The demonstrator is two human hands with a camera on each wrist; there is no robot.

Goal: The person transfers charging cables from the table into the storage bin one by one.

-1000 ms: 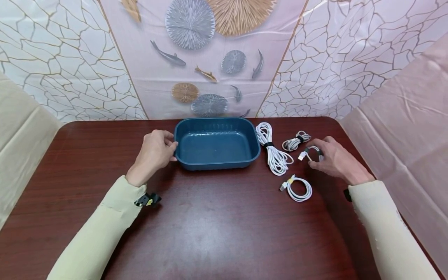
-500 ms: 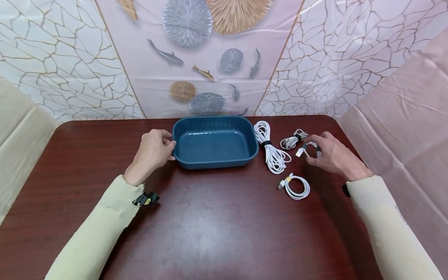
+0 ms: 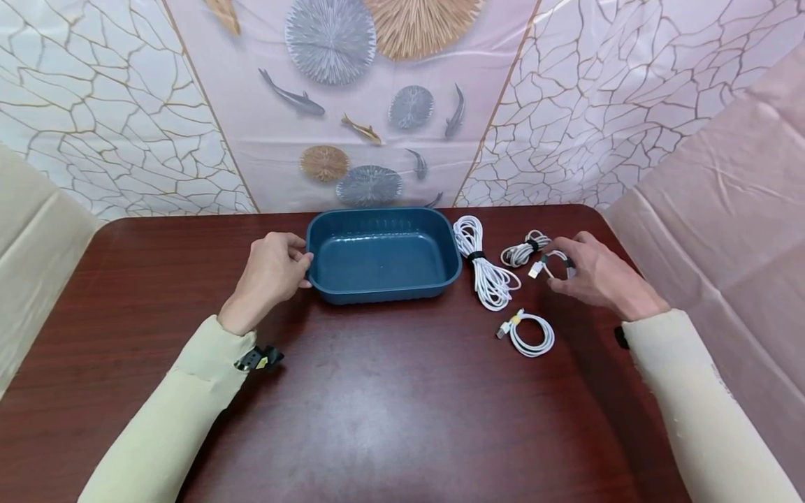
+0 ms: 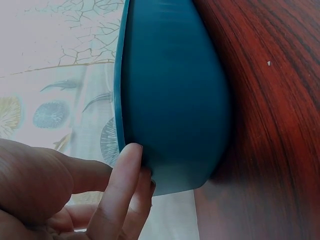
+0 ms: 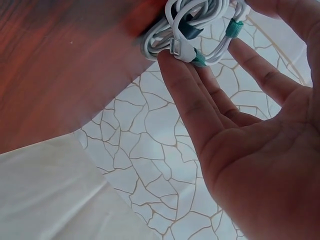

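Observation:
At the left end of a dark blue rectangular plastic basin (image 3: pixel 383 290), my left hand (image 3: pixel 272 272) pinches the rim. In the left wrist view, a finger (image 4: pixel 125 167) lies against the basin's outer wall. My right hand (image 3: pixel 597 274) is at a small coiled USB cable (image 3: pixel 556 262) with green ties. Its fairly straight fingers (image 5: pixel 187 95) and thumb lie around that coil; some of the coil is hidden by the hand. Just behind sits a greyish coiled cable (image 3: pixel 518 255) with a black tie.
A long white cable bundle (image 3: pixel 490 283) with a black tie lies against the basin's right side. Nearer me is a round white USB cable coil (image 3: pixel 531 337) with a yellow tie. The reddish-brown table (image 3: pixel 377 405) meets patterned cloth (image 3: pixel 251 140) behind and cloth sides.
The whole head view shifts slightly left and up. Both hands stay at the basin and the small cable, and neither thing visibly moves on the table.

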